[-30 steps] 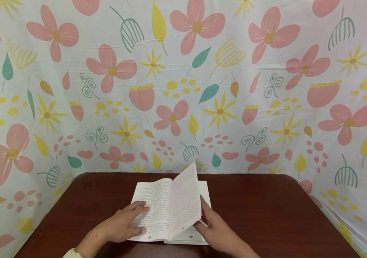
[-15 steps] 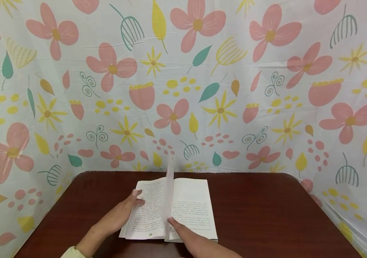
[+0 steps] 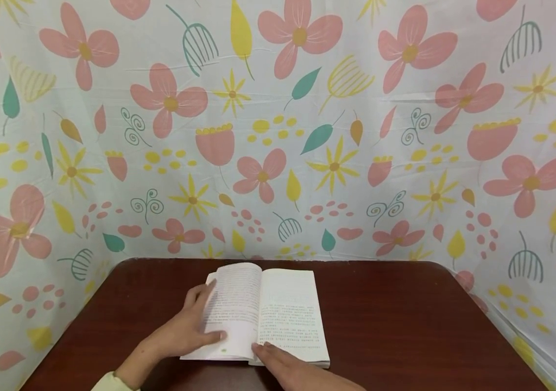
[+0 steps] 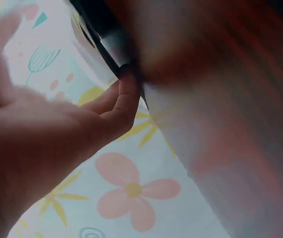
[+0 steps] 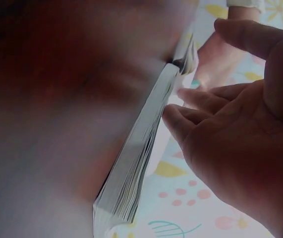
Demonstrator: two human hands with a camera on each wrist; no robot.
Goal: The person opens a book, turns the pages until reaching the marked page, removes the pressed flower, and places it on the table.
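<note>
An open book point(image 3: 288, 304) with printed pages lies on the dark brown table. My left hand point(image 3: 180, 328) rests on the left page point(image 3: 234, 309), its thumb over the lower part and its fingers at the outer edge. The left wrist view shows the same hand point(image 4: 72, 119) with its fingertips at the book's edge. Low on the book, beside the spine, my right hand point(image 3: 297, 364) lies with straight fingers over the bottom of the right page. In the right wrist view, the fingers of that hand point(image 5: 235, 134) reach over the thick page block point(image 5: 136, 148).
The glossy table point(image 3: 395, 320) extends to both sides of the book. Behind it and at the sides hangs a white sheet point(image 3: 376, 130) printed with pink flowers and yellow and green leaves.
A raised page has turned over from right to left and now lies on the left side. My right hand moved left to the spine; my left hand shifted onto the turned page.
</note>
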